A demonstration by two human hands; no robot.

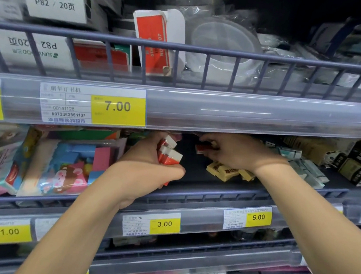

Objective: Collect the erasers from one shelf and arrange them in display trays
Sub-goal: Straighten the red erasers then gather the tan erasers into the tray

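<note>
Both hands reach into the middle shelf (215, 179). My left hand (148, 166) grips a bunch of red-and-white erasers (169, 152), stacked between fingers and thumb. My right hand (237, 152) is deeper in, its fingers pinching another red-and-white eraser (203, 148) at the shelf's dark back. Cream-coloured erasers (224, 170) with dark print lie loose on the shelf floor just under my right wrist. No display tray is in view.
Pale green boxed erasers (310, 168) and black-and-cream boxes (356, 161) lie to the right. Colourful packs in a clear box (68, 159) stand to the left. The upper shelf's rail and price strip (177, 108) overhang the hands. Lower shelves carry price tags (164, 224).
</note>
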